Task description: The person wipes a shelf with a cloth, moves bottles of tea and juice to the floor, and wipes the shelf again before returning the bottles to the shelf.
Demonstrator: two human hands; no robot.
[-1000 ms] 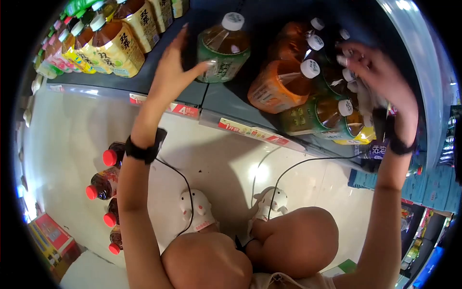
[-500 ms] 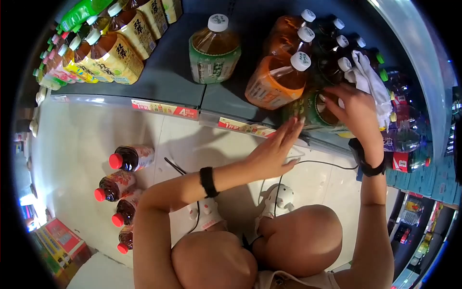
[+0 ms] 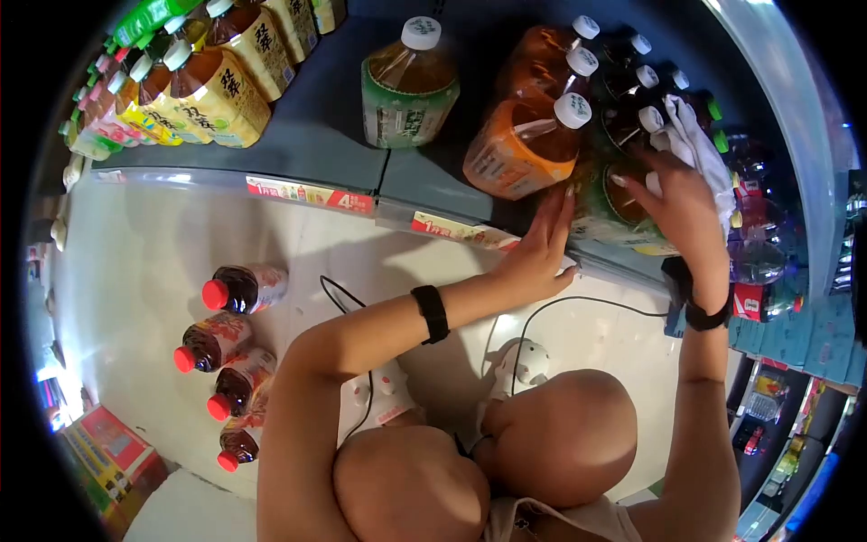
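Note:
My right hand (image 3: 679, 206) is closed over the neck of a large green-labelled tea bottle (image 3: 601, 212) at the shelf's front edge, its white cap partly hidden by the fingers. My left hand (image 3: 540, 242) is open, fingers stretched forward at the left side of that bottle. Its fingertips reach the gap beside an orange-labelled bottle (image 3: 517, 158) with a white cap. Behind my right hand, a white cloth (image 3: 700, 154) lies draped along the dark bottles (image 3: 626, 126).
Another green-labelled bottle (image 3: 409, 104) stands alone mid-shelf. Yellow-labelled tea bottles (image 3: 217, 104) crowd the shelf's left part. Several red-capped bottles (image 3: 248, 289) stand on the floor at left. Price strips (image 3: 312, 194) line the shelf edge. A black cable (image 3: 596, 300) runs below it.
My left hand has moved up to the gap between the orange-labelled and green-labelled bottles. My right hand stays at the green-labelled bottle's neck. The view has shifted slightly.

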